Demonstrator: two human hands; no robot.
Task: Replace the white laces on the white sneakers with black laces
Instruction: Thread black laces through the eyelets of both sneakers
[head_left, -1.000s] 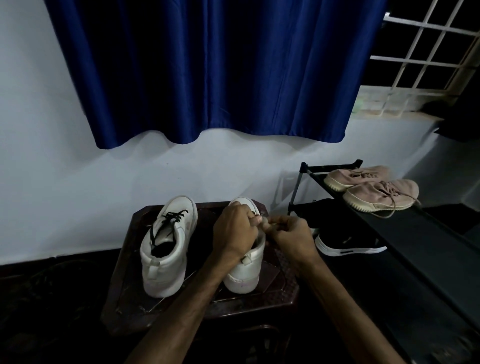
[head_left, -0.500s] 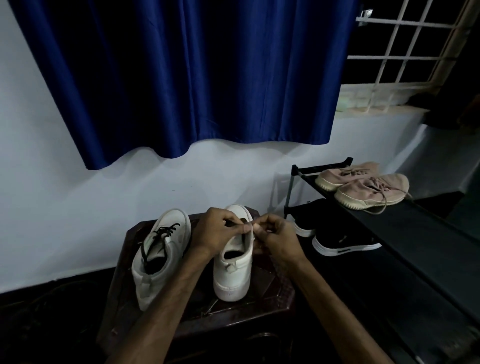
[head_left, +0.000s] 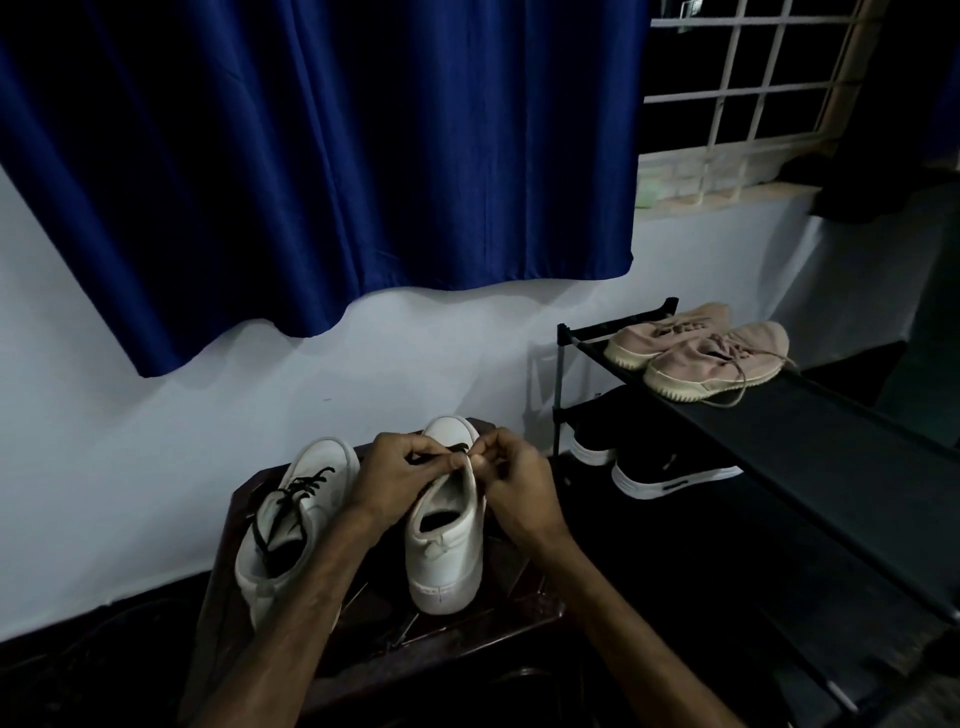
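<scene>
left hand (head_left: 397, 475) and right hand (head_left: 522, 486), fingers curled, pinch the black lace (head_left: 453, 450) above the right-side sneaker (head_left: 447, 551).

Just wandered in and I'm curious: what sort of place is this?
Probably a room in someone's home: a shoe rack holds pink sneakers, and a blue curtain hangs beside a barred window.

Left sneaker (head_left: 311, 483) and right sneaker (head_left: 447, 561) stand side by side on the surface (head_left: 522, 603), heels toward its near edge; shoe rack (head_left: 805, 431) stands to its right.
</scene>
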